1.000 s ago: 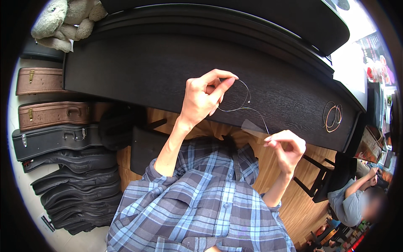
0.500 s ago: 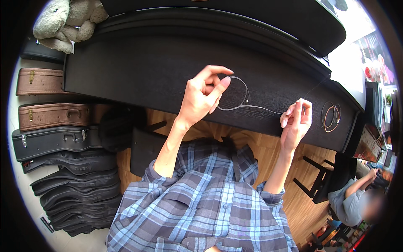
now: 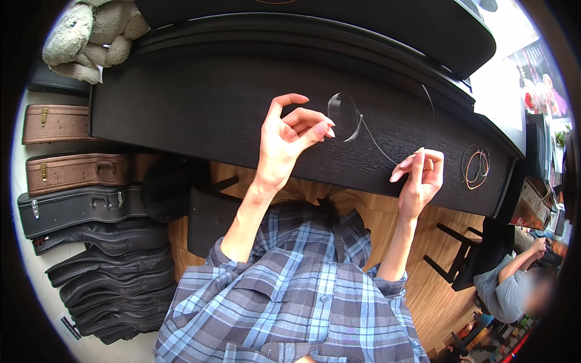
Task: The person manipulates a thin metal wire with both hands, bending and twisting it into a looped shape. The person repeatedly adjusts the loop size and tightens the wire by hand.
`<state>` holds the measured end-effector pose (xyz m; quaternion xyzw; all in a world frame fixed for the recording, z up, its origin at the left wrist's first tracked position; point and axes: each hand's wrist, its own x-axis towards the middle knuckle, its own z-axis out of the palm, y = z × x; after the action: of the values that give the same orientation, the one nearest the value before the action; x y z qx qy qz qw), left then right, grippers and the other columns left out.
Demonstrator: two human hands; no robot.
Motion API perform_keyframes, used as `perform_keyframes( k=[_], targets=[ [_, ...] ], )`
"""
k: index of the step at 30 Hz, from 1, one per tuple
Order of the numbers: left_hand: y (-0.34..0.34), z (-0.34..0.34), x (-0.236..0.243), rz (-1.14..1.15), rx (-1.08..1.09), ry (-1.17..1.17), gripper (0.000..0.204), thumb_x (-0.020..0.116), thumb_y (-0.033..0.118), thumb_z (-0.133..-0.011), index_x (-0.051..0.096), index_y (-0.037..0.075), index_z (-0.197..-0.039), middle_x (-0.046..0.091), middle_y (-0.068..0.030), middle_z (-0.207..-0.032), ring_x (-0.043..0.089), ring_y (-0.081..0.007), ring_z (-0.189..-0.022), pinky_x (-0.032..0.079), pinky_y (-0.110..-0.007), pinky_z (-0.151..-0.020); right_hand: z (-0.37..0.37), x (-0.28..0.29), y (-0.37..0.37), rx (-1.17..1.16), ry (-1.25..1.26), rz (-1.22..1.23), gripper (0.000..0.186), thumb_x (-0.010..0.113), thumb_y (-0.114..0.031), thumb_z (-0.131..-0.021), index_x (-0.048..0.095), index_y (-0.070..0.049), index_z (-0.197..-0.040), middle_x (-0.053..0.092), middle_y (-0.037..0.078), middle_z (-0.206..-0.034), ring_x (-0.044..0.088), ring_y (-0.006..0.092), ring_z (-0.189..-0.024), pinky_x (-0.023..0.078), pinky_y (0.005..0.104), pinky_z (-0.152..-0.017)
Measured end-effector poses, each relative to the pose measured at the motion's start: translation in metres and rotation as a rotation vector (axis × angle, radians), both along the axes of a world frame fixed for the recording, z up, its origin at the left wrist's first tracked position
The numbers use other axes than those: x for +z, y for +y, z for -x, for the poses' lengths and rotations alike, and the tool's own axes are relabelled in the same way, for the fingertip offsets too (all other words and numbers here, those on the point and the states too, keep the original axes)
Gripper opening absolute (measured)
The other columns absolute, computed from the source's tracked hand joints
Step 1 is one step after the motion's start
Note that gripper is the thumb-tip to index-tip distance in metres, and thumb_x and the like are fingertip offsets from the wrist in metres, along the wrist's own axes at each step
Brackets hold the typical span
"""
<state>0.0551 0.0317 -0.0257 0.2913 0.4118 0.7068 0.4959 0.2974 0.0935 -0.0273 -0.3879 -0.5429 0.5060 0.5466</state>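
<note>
A thin silver guitar string [image 3: 376, 144] spans the space between my two hands above the black wooden surface. My left hand [image 3: 284, 142] pinches its looped end between thumb and fingertips, with the index finger raised apart. The loop stands up just right of those fingertips, and a small knot or bead shows where it meets the straight part. My right hand [image 3: 422, 178] pinches the string lower down, between thumb and fingers. From there a loose tail rises and curves up behind that hand. A coil of copper and dark strings [image 3: 476, 169] lies to the right of my right hand.
The black surface looks like a closed piano lid [image 3: 200, 103]. A grey plush toy [image 3: 91, 36] sits far left. Brown [image 3: 72, 172] and black instrument cases [image 3: 85, 212] stack down the left. A black stool [image 3: 454, 257] and a seated person [image 3: 505, 287] are at right.
The loop has turned and tightened near my left fingertips. My right hand has shifted slightly left and down, and the loose tail now bows upward more visibly.
</note>
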Motion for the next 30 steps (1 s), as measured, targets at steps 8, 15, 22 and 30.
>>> perform_keyframes(
  k=[8, 15, 22, 30],
  targets=[
    [-0.021, -0.021, 0.006, 0.072, 0.171, 0.596, 0.021, 0.061, 0.008, -0.103, 0.049, 0.0, -0.118, 0.071, -0.0123, -0.098, 0.066, -0.0133, -0.082, 0.054, -0.025, -0.076, 0.0, 0.001, -0.003, 0.042, -0.034, -0.002, 0.009, 0.058, -0.007, -0.104, 0.053, -0.001, -0.1, 0.066, 0.012, -0.072, 0.064, 0.0161, -0.051, 0.053, 0.0251, -0.049],
    [-0.046, -0.02, 0.009, 0.138, 0.133, 0.508, 0.031, 0.05, 0.006, -0.106, 0.035, 0.0, -0.133, 0.07, -0.017, -0.106, 0.069, -0.0172, -0.085, 0.057, -0.028, -0.078, 0.0, 0.001, -0.003, 0.01, -0.039, -0.001, 0.01, 0.059, -0.008, -0.103, 0.053, -0.001, -0.1, 0.065, 0.012, -0.072, 0.064, 0.0162, -0.051, 0.054, 0.0255, -0.049],
    [-0.077, -0.029, 0.017, 0.251, 0.036, 0.383, 0.046, 0.063, 0.002, -0.099, 0.034, -0.003, -0.134, 0.064, -0.019, -0.114, 0.07, -0.0181, -0.085, 0.059, -0.027, -0.074, 0.001, 0.001, -0.003, -0.065, 0.002, -0.01, 0.01, 0.058, -0.009, -0.104, 0.052, -0.001, -0.1, 0.064, 0.012, -0.07, 0.063, 0.0174, -0.049, 0.053, 0.026, -0.048],
    [-0.068, -0.03, 0.024, 0.412, -0.085, 0.335, 0.048, 0.074, 0.01, -0.094, 0.053, -0.004, -0.135, 0.072, -0.0102, -0.092, 0.07, -0.0116, -0.062, 0.057, -0.023, -0.054, 0.001, 0.001, -0.004, -0.044, 0.02, -0.024, 0.01, 0.057, -0.008, -0.104, 0.051, -0.002, -0.099, 0.065, 0.012, -0.07, 0.062, 0.0179, -0.047, 0.051, 0.0256, -0.047]
  ],
)
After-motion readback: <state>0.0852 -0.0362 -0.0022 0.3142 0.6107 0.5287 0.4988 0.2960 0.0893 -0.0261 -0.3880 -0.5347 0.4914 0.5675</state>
